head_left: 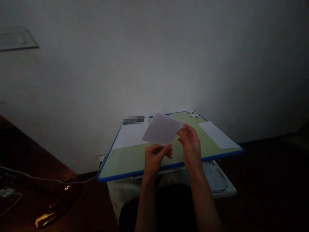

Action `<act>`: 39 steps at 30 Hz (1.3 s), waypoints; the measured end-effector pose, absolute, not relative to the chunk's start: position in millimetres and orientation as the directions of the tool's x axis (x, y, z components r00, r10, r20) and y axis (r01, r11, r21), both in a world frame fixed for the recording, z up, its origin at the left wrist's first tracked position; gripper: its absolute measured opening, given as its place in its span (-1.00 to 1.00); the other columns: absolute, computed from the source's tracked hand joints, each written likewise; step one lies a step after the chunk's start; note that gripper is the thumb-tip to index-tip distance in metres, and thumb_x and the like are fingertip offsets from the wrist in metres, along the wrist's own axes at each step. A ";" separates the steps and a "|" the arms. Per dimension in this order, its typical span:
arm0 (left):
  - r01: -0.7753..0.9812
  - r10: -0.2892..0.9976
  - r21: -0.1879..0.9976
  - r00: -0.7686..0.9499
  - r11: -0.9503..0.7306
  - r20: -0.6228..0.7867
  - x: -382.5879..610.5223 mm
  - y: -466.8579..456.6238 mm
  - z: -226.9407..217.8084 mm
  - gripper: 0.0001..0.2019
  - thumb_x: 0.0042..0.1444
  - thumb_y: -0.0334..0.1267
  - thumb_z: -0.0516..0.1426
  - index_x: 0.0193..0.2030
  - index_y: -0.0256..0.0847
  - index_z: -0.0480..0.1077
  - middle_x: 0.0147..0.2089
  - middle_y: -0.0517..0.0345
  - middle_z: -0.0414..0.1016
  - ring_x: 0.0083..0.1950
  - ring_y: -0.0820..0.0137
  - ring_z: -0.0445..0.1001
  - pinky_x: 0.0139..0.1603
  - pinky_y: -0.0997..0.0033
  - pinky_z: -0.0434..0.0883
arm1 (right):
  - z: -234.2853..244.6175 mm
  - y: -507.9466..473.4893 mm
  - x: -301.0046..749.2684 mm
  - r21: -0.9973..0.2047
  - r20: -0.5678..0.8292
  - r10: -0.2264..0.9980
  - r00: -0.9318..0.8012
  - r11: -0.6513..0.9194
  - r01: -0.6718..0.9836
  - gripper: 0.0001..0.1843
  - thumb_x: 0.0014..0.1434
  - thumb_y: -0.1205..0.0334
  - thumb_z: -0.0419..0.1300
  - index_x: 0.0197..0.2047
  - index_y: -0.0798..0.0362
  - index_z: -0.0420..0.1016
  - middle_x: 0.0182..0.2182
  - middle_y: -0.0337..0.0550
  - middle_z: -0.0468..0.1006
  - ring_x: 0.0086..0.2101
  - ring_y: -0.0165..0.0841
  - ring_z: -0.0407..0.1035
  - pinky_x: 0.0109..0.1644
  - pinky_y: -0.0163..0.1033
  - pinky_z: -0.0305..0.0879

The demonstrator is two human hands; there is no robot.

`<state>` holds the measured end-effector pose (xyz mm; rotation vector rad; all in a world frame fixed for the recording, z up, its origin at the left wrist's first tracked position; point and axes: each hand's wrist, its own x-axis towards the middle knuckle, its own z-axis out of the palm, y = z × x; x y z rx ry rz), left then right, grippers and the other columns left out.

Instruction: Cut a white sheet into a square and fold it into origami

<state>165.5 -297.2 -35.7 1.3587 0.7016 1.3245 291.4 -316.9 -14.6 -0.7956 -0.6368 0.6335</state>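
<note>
Both hands hold up a white sheet of paper (161,129) above a pale green board with a blue rim (125,161). My left hand (155,158) pinches the sheet's lower edge from below. My right hand (189,143) grips its right corner, fingers closed on it. The sheet is tilted and lifted off the board.
A larger white sheet (130,133) lies on the board's far left, a narrow white strip (218,134) on its right, and small folded paper pieces (193,114) at the far corner. A white wall stands behind. A white cable (36,178) crosses the dark floor at left.
</note>
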 end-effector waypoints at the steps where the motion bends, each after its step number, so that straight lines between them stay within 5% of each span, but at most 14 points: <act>1: -0.257 0.923 0.930 0.215 -0.262 0.320 165.8 -298.1 -35.2 -0.69 0.01 -0.04 0.44 -0.49 -0.26 0.62 -0.51 0.04 0.64 -0.56 0.37 0.54 -0.45 0.37 0.55 | -15.3 -316.6 288.5 -0.805 0.294 0.741 0.604 0.532 -0.261 -0.54 0.04 0.03 0.48 0.00 -0.04 0.59 -0.17 -0.19 0.63 -0.17 -0.27 0.49 -0.11 -0.19 0.36; 7: -0.273 0.899 0.934 0.308 -0.229 0.311 150.7 -302.6 -25.4 -0.69 -0.04 -0.08 0.47 -0.32 -0.30 0.68 -0.36 -0.03 0.68 -0.40 0.27 0.61 -0.40 0.31 0.62 | -12.1 -326.2 286.3 -0.812 0.387 0.759 0.524 0.550 -0.196 -0.79 0.12 0.06 0.46 -0.30 0.00 0.65 -0.38 -0.22 0.65 -0.33 -0.31 0.46 -0.20 -0.21 0.38; 12: -0.371 0.904 0.848 0.046 -0.379 0.425 123.6 -301.0 -19.6 -0.64 0.10 -0.04 0.41 -0.03 -0.18 0.66 -0.10 0.01 0.71 -0.12 0.27 0.64 -0.17 0.37 0.62 | -10.6 -334.0 297.0 -0.839 0.450 0.787 0.421 0.534 -0.102 -0.81 0.16 0.06 0.44 -0.33 0.00 0.69 -0.38 -0.23 0.61 -0.33 -0.33 0.43 -0.25 -0.25 0.34; 17: -0.158 0.854 0.839 -0.131 -0.520 0.504 113.4 -310.0 -10.3 -0.84 0.13 -0.14 0.41 -0.23 -0.16 0.70 -0.34 0.13 0.69 -0.33 0.41 0.58 -0.30 0.52 0.52 | -9.9 -338.8 297.2 -0.834 0.512 0.805 0.300 0.549 -0.052 -0.85 0.22 0.09 0.41 -0.30 -0.03 0.71 -0.37 -0.24 0.58 -0.32 -0.34 0.44 -0.26 -0.27 0.33; 21: -0.086 0.838 0.835 -0.115 -0.543 0.533 116.1 -321.5 -0.4 -0.91 0.09 -0.19 0.42 -0.31 -0.13 0.72 -0.31 0.09 0.75 -0.29 0.30 0.68 -0.27 0.44 0.60 | -8.6 -342.1 292.1 -0.819 0.507 0.773 0.381 0.570 -0.066 -0.86 0.16 0.13 0.47 -0.19 -0.08 0.72 -0.32 -0.24 0.63 -0.29 -0.32 0.48 -0.22 -0.26 0.39; 25: -0.028 0.827 0.829 -0.107 -0.558 0.552 115.3 -325.2 2.0 -0.96 0.09 -0.23 0.42 -0.31 -0.09 0.73 -0.30 0.12 0.76 -0.28 0.31 0.72 -0.23 0.44 0.64 | -8.5 -344.2 291.8 -0.794 0.541 0.708 0.454 0.608 -0.001 -0.91 0.15 0.15 0.47 -0.30 -0.05 0.69 -0.39 -0.25 0.61 -0.34 -0.34 0.46 -0.27 -0.28 0.37; 39: -0.051 0.800 0.803 -0.136 -0.594 0.584 115.1 -327.2 1.5 -0.94 0.08 -0.32 0.41 -0.30 -0.06 0.73 -0.30 0.18 0.77 -0.28 0.34 0.74 -0.22 0.50 0.67 | -10.3 -342.1 297.0 -0.751 0.601 0.641 0.478 0.658 0.062 -0.96 0.21 0.19 0.44 -0.25 -0.07 0.75 -0.34 -0.23 0.68 -0.31 -0.33 0.51 -0.25 -0.26 0.38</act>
